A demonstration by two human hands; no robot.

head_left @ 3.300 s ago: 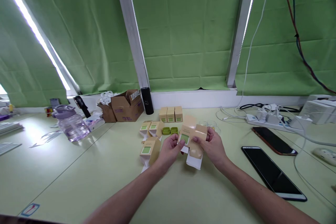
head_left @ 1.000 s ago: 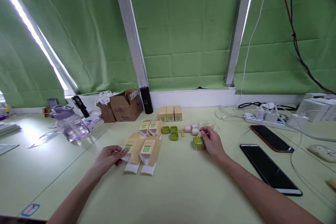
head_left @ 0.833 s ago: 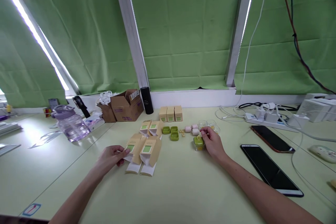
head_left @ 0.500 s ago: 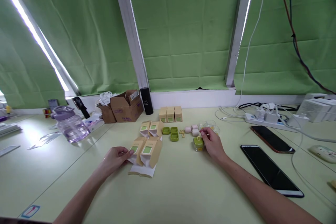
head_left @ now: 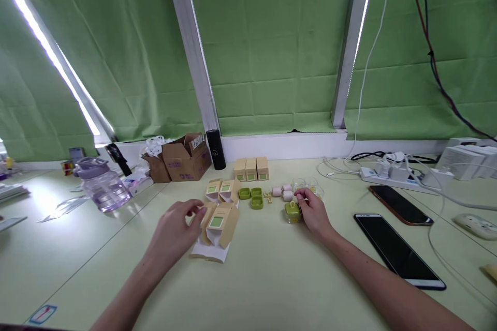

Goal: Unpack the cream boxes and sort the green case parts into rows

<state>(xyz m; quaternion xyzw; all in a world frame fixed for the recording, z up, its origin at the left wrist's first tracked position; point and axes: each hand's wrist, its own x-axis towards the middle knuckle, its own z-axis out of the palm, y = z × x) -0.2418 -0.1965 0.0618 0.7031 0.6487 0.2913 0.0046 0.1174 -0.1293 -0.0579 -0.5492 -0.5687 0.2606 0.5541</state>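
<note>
My right hand is closed at the right side of a small clear jar with a green lid, which stands on the table; a small loop sticks up from its lid. My left hand is raised over the front left kraft box, thumb and forefinger curved with a gap between them, hiding part of that box. Beside it stands another kraft box with a green label and a raised flap. Farther back are two similar boxes, several green lids, tiny yellow pieces and pale pink rolls.
Clear cups stand behind my right hand. Three kraft boxes line the back, near a black cylinder and a brown carton. A purple-lidded jug is at left. Two phones and a power strip lie at right.
My left hand has come away from the left edge of the front left box, rising up and inward over it. My right hand and the green-lidded jar stay nearly in place.
</note>
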